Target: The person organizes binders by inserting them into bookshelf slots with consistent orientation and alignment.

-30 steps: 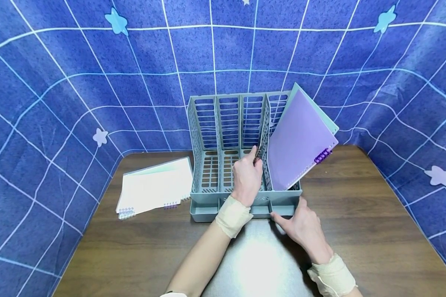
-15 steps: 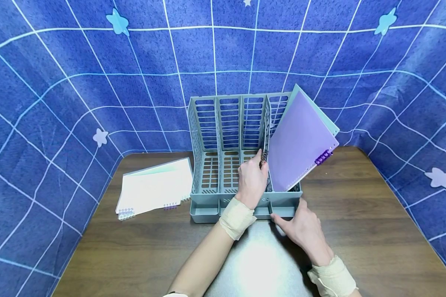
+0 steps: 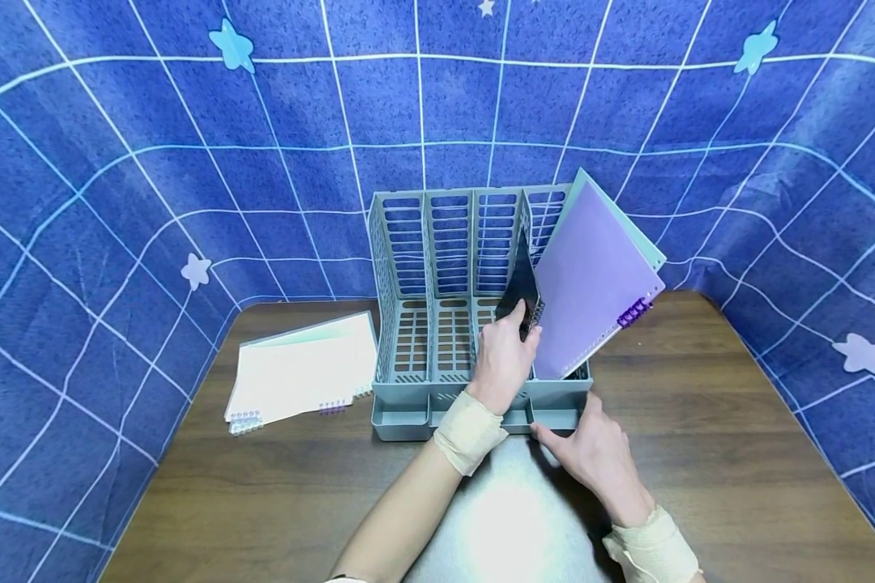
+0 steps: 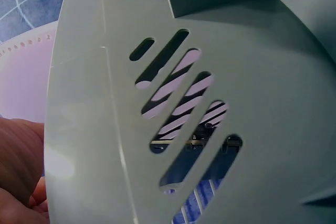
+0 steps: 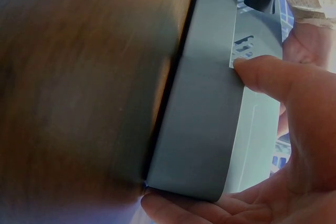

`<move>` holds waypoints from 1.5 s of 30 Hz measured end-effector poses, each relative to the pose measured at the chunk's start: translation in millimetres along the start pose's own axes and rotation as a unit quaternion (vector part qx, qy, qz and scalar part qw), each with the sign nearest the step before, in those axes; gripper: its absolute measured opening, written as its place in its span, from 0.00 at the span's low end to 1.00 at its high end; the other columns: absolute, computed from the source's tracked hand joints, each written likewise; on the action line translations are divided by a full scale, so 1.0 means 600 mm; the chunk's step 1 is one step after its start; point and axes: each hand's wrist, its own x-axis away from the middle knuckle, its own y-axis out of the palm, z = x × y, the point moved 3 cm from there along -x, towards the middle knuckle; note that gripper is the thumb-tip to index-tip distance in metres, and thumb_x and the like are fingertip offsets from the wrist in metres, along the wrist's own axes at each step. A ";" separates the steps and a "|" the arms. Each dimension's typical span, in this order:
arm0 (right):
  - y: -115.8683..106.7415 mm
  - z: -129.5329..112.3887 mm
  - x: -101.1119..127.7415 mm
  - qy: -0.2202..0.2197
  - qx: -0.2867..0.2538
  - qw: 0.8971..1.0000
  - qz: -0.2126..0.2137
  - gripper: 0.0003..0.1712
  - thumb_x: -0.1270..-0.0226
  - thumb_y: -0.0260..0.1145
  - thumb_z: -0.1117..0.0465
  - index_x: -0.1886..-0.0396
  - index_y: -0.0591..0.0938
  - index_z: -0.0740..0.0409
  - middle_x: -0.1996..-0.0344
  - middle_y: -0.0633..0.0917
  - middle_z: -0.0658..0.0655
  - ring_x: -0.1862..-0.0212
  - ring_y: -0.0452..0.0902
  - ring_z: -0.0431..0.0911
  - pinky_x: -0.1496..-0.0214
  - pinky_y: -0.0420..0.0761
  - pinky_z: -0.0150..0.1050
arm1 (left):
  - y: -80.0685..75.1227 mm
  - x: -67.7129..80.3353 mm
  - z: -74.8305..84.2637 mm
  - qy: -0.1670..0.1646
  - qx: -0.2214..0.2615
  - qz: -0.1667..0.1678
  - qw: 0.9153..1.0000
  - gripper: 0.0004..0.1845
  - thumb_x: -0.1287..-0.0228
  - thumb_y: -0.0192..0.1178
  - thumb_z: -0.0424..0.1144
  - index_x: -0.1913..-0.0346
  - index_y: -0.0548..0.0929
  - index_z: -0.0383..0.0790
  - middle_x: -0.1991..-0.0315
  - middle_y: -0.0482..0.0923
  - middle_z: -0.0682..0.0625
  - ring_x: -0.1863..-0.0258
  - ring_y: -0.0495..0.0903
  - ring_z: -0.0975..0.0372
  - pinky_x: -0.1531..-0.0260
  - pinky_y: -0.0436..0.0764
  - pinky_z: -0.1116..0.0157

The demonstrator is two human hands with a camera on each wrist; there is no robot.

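A grey-green file rack [image 3: 408, 392] with several upright compartments and a front tray stands on the table. In the head view my left hand [image 3: 501, 358] reaches into its third compartment from the left and pinches a dark ring-bound notebook [image 3: 522, 275], which stands on edge by the divider. My right hand [image 3: 599, 450] grips the tray's front right corner; the right wrist view shows the thumb on the rim [image 5: 236, 62] and fingers round the end. A purple-covered ring-bound notebook [image 3: 598, 275] leans tilted in the rightmost compartment, a mint-green one [image 3: 633, 222] behind it.
Several white ring-bound notebooks [image 3: 302, 364] lie overlapped on the wooden table [image 3: 262, 494] left of the rack. A blue cloth [image 3: 299, 97] with a white grid and stars hangs behind and at both sides. Through the rack's slots [image 4: 184, 93], the left wrist view shows purple and dark parts.
My left hand has moved slightly to the right, and the dark notebook has turned so that more of its cover shows. My right hand stays on the rack's corner.
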 end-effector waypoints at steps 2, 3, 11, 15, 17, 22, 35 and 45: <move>0.000 -0.001 0.000 -0.001 0.001 1.000 0.000 0.55 0.47 0.79 0.36 0.39 0.70 0.77 0.64 0.85 0.75 0.64 0.84 0.70 0.64 0.81 0.63 | 0.000 0.001 -0.001 -0.003 -0.004 -0.005 1.000 0.28 0.30 0.67 0.44 0.30 0.78 0.41 0.49 0.88 0.41 0.61 0.89 0.50 0.63 0.87 0.57; 0.000 -0.001 0.000 -0.002 0.001 1.000 0.001 0.55 0.47 0.79 0.36 0.39 0.70 0.77 0.64 0.85 0.75 0.64 0.84 0.70 0.64 0.81 0.63 | 0.000 0.001 -0.001 -0.003 -0.005 -0.007 1.000 0.28 0.30 0.68 0.44 0.30 0.78 0.41 0.49 0.88 0.41 0.61 0.89 0.50 0.63 0.87 0.57; -0.001 -0.003 0.001 -0.002 0.000 1.000 0.000 0.56 0.47 0.79 0.37 0.38 0.68 0.78 0.64 0.84 0.76 0.64 0.84 0.70 0.65 0.81 0.63 | -0.001 -0.001 -0.003 -0.009 -0.016 -0.029 0.999 0.31 0.32 0.70 0.45 0.29 0.78 0.41 0.46 0.87 0.43 0.54 0.88 0.50 0.58 0.86 0.57; 0.000 -0.002 0.001 -0.003 -0.001 1.000 0.000 0.55 0.47 0.79 0.37 0.38 0.69 0.77 0.64 0.85 0.76 0.64 0.84 0.70 0.65 0.81 0.63 | -0.003 -0.002 -0.003 -0.008 -0.017 -0.036 0.999 0.31 0.33 0.71 0.46 0.30 0.78 0.41 0.46 0.87 0.43 0.53 0.88 0.51 0.57 0.86 0.57; 0.000 -0.002 0.002 -0.003 -0.002 1.000 0.000 0.55 0.47 0.79 0.37 0.38 0.69 0.77 0.64 0.85 0.75 0.64 0.84 0.70 0.65 0.81 0.63 | -0.004 -0.002 -0.002 -0.008 -0.022 -0.037 0.999 0.31 0.33 0.71 0.46 0.30 0.78 0.41 0.46 0.87 0.43 0.53 0.88 0.50 0.56 0.86 0.57; 0.000 -0.001 0.003 0.001 -0.003 1.000 -0.003 0.55 0.47 0.79 0.36 0.38 0.69 0.77 0.64 0.85 0.75 0.64 0.84 0.70 0.65 0.81 0.63 | -0.008 -0.002 -0.001 -0.010 -0.024 -0.041 0.999 0.32 0.34 0.71 0.46 0.29 0.77 0.41 0.45 0.87 0.43 0.52 0.88 0.50 0.55 0.86 0.56; 0.002 -0.001 0.003 0.008 0.004 1.000 -0.007 0.56 0.47 0.79 0.35 0.38 0.69 0.77 0.64 0.85 0.76 0.64 0.84 0.71 0.64 0.81 0.63 | -0.025 -0.001 -0.001 -0.024 -0.028 -0.041 0.998 0.35 0.34 0.71 0.50 0.27 0.75 0.41 0.43 0.85 0.42 0.56 0.88 0.51 0.56 0.86 0.57; -0.001 -0.002 0.004 0.010 -0.001 1.000 -0.010 0.58 0.47 0.78 0.33 0.38 0.68 0.76 0.64 0.84 0.77 0.63 0.84 0.72 0.64 0.81 0.63 | -0.080 0.003 0.009 0.015 -0.021 -0.054 0.998 0.44 0.38 0.71 0.59 0.25 0.71 0.40 0.57 0.87 0.43 0.85 0.73 0.63 0.77 0.77 0.65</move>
